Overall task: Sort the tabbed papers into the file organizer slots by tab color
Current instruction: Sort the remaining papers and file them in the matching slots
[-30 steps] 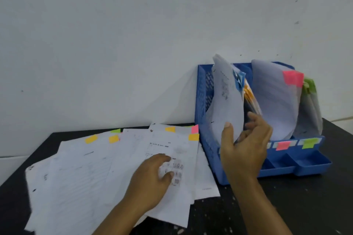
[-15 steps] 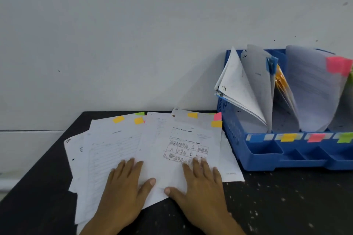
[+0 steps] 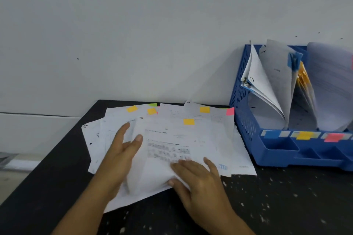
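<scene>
Both hands are on the loose pile of papers (image 3: pixel 172 139) that lies spread on the dark surface (image 3: pixel 286 206), left of the blue file organizer (image 3: pixel 246 120). On the left side of the pile, the left hand (image 3: pixel 122 150) has its fingers mostly straight, and they lie against the left edge of the top sheet (image 3: pixel 168 150), which bulges up there. On the near side, the right hand (image 3: pixel 198 179) lies on the near part of that same sheet with its fingers spread; its thumb seems to tuck at the near edge, but the blur hides whether it pinches the paper. This top sheet has a yellow tab (image 3: pixel 189 121) at its far edge. I think the sheet is just being picked up, so it is not sorted yet. Some work looks done: the organizer already has papers standing in its slots, with blue tabs (image 3: pixel 295 60) in the left slot and orange-yellow ones in the next slot. Colour labels run along its front: blue (image 3: pixel 270 134), yellow (image 3: pixel 303 135) and pink (image 3: pixel 334 137). A lot is left, because the pile still shows other yellow tabs, a green tab (image 3: pixel 152 104) and a pink tab (image 3: pixel 230 111). The yellow-tab sheet should go in the slot behind the yellow label.
</scene>
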{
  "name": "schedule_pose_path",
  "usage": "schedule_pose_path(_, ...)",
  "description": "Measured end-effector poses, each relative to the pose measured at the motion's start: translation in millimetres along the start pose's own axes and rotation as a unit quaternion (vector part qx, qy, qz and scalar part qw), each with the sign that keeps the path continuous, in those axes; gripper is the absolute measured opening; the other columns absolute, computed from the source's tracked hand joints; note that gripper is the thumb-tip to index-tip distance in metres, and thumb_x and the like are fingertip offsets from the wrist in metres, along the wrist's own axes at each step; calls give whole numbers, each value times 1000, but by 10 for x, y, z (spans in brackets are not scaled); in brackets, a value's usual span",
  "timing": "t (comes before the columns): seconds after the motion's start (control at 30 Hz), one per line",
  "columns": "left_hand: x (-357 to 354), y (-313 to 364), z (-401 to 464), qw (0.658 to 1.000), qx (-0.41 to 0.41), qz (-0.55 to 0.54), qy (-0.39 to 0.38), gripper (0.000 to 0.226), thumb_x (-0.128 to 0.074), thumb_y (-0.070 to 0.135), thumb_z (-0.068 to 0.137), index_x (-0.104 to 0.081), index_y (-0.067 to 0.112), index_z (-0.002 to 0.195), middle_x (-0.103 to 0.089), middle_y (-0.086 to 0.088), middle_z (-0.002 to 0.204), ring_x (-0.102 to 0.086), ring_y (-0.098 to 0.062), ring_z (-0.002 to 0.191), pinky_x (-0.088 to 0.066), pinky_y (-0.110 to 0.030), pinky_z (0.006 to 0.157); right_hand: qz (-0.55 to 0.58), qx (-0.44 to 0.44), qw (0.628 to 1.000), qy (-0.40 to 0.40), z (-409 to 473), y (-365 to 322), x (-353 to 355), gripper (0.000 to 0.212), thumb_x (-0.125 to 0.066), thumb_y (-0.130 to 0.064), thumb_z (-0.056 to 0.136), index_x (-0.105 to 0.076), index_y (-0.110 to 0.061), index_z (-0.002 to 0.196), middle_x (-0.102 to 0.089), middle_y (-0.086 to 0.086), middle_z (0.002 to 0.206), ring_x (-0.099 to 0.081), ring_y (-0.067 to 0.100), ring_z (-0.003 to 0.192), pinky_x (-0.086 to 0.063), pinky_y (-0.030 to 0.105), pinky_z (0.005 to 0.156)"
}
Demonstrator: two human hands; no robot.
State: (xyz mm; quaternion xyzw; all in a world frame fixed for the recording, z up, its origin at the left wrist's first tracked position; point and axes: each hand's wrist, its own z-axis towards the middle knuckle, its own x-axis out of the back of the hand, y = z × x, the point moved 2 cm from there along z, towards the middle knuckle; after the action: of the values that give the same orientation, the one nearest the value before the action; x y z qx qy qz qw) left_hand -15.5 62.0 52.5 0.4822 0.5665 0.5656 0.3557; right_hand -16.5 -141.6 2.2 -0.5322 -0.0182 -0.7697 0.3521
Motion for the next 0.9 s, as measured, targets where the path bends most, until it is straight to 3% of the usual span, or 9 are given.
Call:
schedule_pose_path(0.1, 192, -68, 6, 999, 28, 16, -40, 60, -67, 17, 88, -43, 49, 134, -54, 18, 125, -51, -7, 116, -39, -31, 101, 10, 61, 998, -18, 48, -152, -66, 36, -49, -54, 92, -60, -36, 121, -65, -17, 120, -58, 3, 113, -35, 46, 108)
schedule_pose_path(0.2, 455, -188, 3, 997, 49, 66, 7, 55, -72, 2, 81, -60, 42, 117, -61, 4, 125, -60, -17, 109, -48, -41, 97, 30, 60, 998, -22, 144, -231, -71, 55, -40, -67, 92, -59, -31, 129, -62, -12, 129, -53, 7, 122, -33, 40, 109)
schedule_pose_path(0.33, 755, -265, -21, 983, 41, 143, 111, 52, -79, 9, 75, -62, 36, 116, -60, 1, 121, -60, -19, 103, -51, -41, 90, 35, -18, 999, -5, 327, -129, -145, 44, -41, -45, 97, -61, -20, 129, -59, -1, 135, -50, 18, 128, -41, 41, 107)
schedule_pose_path(0.4, 850, -290, -40, 973, 30, 172, 147, 46, -83, 16, 72, -64, 32, 111, -62, 0, 119, -60, -20, 98, -51, -38, 81, -23, -55, 997, -51, 446, -72, -211, 44, -41, -36, 97, -53, -20, 137, -45, 3, 148, -37, 24, 139, -30, 43, 115)
schedule_pose_path(0.5, 914, -339, -43, 956, 25, 238, 168, 54, -84, 21, 71, -62, 23, 120, -59, -5, 126, -57, -23, 103, -48, -38, 82, -49, -111, 982, -146, 543, 41, -250, 63, -34, -54, 98, -23, -24, 152, -16, 1, 162, -6, 20, 149, -6, 43, 120)
schedule_pose_path(0.63, 958, -431, -39, 956, 37, 257, 135, 77, -85, 25, 69, -50, 21, 137, -54, -6, 136, -53, -26, 117, -45, -40, 94, -62, -162, 960, -221, 559, 196, -272, 98, -22, -86, 76, 2, -32, 154, 5, 3, 163, 10, 21, 149, 6, 48, 118)
schedule_pose_path(0.77, 959, -456, -31, 958, 46, 260, 115, 84, -85, 20, 70, -43, 20, 143, -50, -5, 140, -48, -26, 124, -41, -42, 102, -64, -164, 955, -241, 556, 308, -206, 105, -17, -91, 66, -5, -35, 154, 7, -1, 163, 12, 17, 149, 8, 45, 119)
schedule_pose_path(0.83, 945, -467, -36, 957, 43, 263, 114, 83, -83, 16, 72, -42, 18, 144, -50, -5, 140, -47, -26, 125, -40, -40, 102, -62, -163, 954, -243, 567, 338, -192, 93, -26, -86, 76, -13, -36, 153, 0, -2, 163, 5, 17, 150, 2, 44, 120)
schedule_pose_path(0.9, 934, -471, -51, 956, 36, 265, 118, 80, -81, 14, 74, -43, 18, 144, -50, -4, 140, -48, -25, 124, -40, -38, 100, -55, -166, 964, -199, 586, 350, -173, 68, -35, -70, 89, -32, -35, 147, -25, -4, 158, -18, 20, 147, -14, 43, 119)
